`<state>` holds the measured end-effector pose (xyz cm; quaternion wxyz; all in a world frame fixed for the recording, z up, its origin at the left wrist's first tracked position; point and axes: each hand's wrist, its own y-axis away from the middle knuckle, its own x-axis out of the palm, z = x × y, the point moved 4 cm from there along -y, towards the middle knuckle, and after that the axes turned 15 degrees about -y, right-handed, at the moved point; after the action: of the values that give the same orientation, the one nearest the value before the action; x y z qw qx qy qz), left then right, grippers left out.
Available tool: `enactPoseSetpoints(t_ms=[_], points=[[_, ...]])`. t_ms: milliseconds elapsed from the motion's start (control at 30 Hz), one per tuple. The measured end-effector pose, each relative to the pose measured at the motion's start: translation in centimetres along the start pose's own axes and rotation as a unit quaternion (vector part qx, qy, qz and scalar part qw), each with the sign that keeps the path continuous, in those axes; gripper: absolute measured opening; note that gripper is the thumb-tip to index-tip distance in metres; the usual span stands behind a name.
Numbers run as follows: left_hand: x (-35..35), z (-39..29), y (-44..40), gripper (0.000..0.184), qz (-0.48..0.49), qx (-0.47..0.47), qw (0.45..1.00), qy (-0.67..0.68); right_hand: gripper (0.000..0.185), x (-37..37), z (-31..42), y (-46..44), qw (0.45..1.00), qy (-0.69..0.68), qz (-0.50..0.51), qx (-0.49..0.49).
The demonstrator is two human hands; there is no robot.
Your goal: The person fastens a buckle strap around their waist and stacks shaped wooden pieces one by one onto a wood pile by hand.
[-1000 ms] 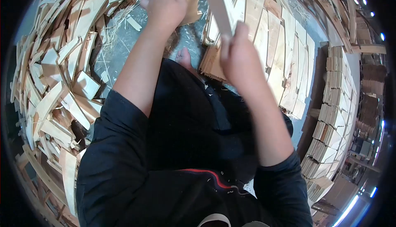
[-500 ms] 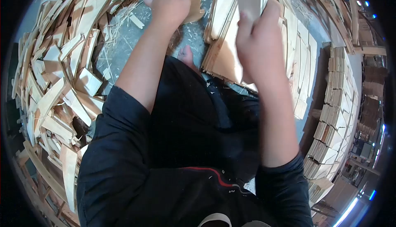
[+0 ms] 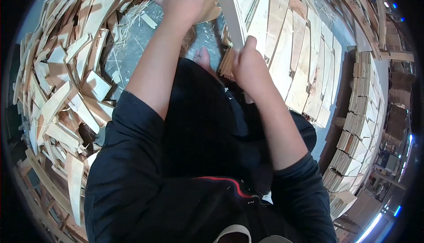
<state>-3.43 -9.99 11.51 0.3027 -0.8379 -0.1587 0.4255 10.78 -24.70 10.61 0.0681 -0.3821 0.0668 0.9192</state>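
My right hand [image 3: 250,68] is closed around the near end of a few thin wooden boards [image 3: 233,15], which point away from me and tilt up to the left. Near the top edge, my left hand [image 3: 183,0] has its fingers curled at a brown wooden piece [image 3: 208,4]; the far part of both is cut off by the frame. To the right of the held boards lie rows of stacked pale wooden slats [image 3: 287,44].
A large loose heap of wood offcuts [image 3: 88,22] spreads along the left. The grey floor [image 3: 132,44] shows shavings. Further right stands a long row of stacked boards [image 3: 360,110]. My bare foot [image 3: 202,57] rests between my hands.
My right hand first swung right with the boards, over the stacked slats, then came back left. My left hand has stayed almost in place with the brown piece.
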Motion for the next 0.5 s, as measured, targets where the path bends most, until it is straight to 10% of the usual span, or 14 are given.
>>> enactPoseSetpoints(t_ms=[500], points=[[1.0,1.1,-0.6,0.028,0.028,-0.015,0.999,0.004,0.032,0.6,-2.3,-1.7,0.999,0.007,0.028,0.029]])
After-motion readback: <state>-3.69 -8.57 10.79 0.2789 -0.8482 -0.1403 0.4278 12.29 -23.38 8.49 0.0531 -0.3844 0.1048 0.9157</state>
